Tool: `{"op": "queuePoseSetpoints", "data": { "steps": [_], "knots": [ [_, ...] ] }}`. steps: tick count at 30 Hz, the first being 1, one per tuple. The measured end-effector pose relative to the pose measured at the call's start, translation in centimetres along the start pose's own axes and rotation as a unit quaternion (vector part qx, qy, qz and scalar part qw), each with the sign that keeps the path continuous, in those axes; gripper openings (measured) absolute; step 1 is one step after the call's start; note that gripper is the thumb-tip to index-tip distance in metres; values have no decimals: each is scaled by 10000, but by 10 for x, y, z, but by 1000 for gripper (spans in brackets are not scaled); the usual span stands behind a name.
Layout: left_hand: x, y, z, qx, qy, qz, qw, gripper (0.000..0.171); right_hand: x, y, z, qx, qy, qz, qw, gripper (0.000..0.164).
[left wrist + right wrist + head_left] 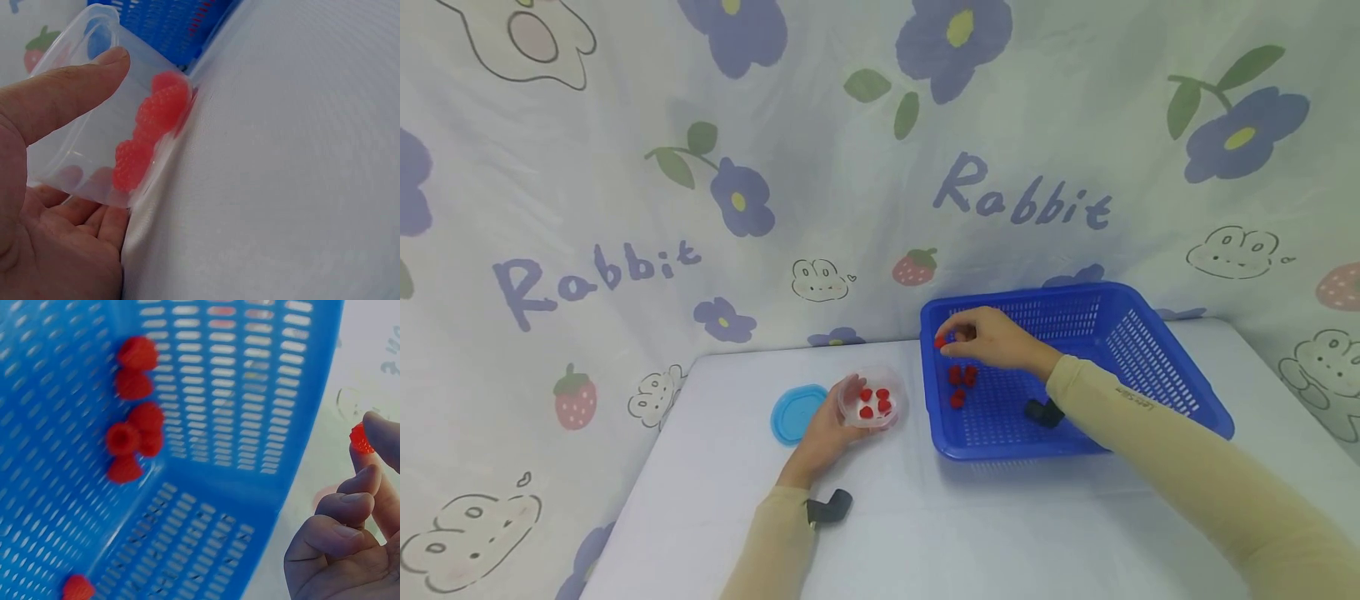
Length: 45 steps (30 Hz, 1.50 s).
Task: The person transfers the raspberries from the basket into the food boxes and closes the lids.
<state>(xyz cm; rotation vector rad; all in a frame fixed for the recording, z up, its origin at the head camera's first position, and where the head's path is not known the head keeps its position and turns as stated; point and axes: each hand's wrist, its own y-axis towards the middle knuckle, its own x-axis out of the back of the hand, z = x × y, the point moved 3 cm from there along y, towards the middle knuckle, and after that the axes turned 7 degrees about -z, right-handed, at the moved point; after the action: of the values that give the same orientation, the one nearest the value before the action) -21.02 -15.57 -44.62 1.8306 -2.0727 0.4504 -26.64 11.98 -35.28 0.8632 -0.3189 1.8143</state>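
My left hand [829,429] curls round a clear plastic cup [852,414] that stands on the table. Several red raspberries [153,115] lie at the bottom of this cup, and in the left wrist view the thumb lies along its side. Above the left part of a blue basket [1078,454] is my right hand [996,337], pinching one raspberry [360,439] between thumb and index finger. More raspberries [134,384] sit on the basket's floor along one wall, and a single raspberry [78,587] lies apart from them.
A light blue round lid [793,415] lies on the white table [880,525], just left of the cup. Behind the table hangs a printed cloth [835,167] with flowers, rabbits and lettering. The basket has raised, slotted walls.
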Motion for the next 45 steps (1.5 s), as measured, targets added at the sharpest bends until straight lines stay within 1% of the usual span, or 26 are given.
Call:
{"op": "queuePoseSetpoints", "data": {
  "steps": [6, 11, 12, 16, 18, 19, 21, 24, 27, 31, 33, 39, 42, 45],
  "knots": [
    [0, -1, -1, 14, -72, 26, 10000, 86, -8, 5, 15, -75, 67, -52, 9999, 20],
    [0, 0, 1, 0, -59, 27, 10000, 86, -17, 10, 26, -111, 108, -14, 9999, 20],
    [-1, 2, 5, -70, -18, 6, 10000, 87, -19, 11, 28, -103, 141, 1, 9998, 20],
    [-1, 3, 6, -37, 29, -37, 10000, 88, -26, 14, 35, -133, 132, 53, 9998, 20],
    [-2, 5, 11, -34, 5, -55, 10000, 89, -30, 15, 39, -160, 84, 89, 9998, 21],
    [-2, 5, 10, 50, -41, -48, 10000, 89, -33, 16, 40, -166, 30, 110, 9998, 21],
    [-3, 9, 19, 51, -94, -67, 9999, 91, -37, 17, 43, -153, 41, 179, 9997, 20],
    [-4, 13, 30, 24, -101, -96, 9999, 92, -43, 18, 46, -76, 27, 279, 9996, 19],
    [-4, 15, 34, -94, -92, -113, 9998, 94, -49, 20, 48, -33, 22, 353, 9994, 18],
    [-4, 16, 34, -247, -134, -106, 9995, 96, -56, 23, 52, -57, -52, 467, 9989, 17],
    [-4, 16, 35, -242, -157, -100, 9995, 95, -59, 24, 53, -3, -116, 538, 9985, 17],
    [-3, 16, 34, -78, -255, -20, 9996, 92, -69, 28, 55, 357, -369, 605, 9968, 15],
    [-2, 14, 28, 9, -272, 52, 9996, 92, -72, 29, 56, 479, -513, 619, 9956, 15],
    [-2, 13, 22, 29, -288, 94, 9995, 91, -75, 30, 56, 526, -710, 639, 9940, 15]
  ]
}}
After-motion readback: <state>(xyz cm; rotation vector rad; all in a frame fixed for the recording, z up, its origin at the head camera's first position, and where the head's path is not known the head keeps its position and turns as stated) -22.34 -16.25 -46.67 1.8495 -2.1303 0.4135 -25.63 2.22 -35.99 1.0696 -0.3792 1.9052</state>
